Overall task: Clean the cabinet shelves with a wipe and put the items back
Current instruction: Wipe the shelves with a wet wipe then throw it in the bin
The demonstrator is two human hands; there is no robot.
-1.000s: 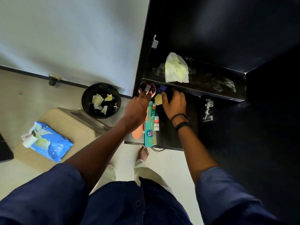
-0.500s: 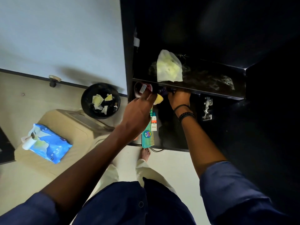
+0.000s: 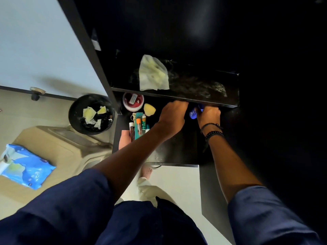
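Note:
A used, yellow-stained wipe (image 3: 153, 73) lies on the black upper shelf (image 3: 198, 85), which shows dusty streaks. On the lower shelf (image 3: 177, 149) stand a red tub (image 3: 133, 102), a yellow sponge-like lump (image 3: 149, 109), several tubes (image 3: 139, 124) and a pink item (image 3: 124, 140). My left hand (image 3: 174, 115) reaches under the upper shelf's edge, its fingertips hidden. My right hand (image 3: 208, 115) is beside it, closed around a small blue container (image 3: 193, 113) that shows between the two hands.
A black bin (image 3: 91, 114) with used wipes stands on the floor left of the cabinet. A blue wipe pack (image 3: 26, 167) lies on a beige box (image 3: 62, 149). My bare foot (image 3: 146, 171) is below the lower shelf's front edge.
Both hands have shifted right along the lower shelf, away from the red tub and the tubes. The blue container now shows between them. The view has swung right.

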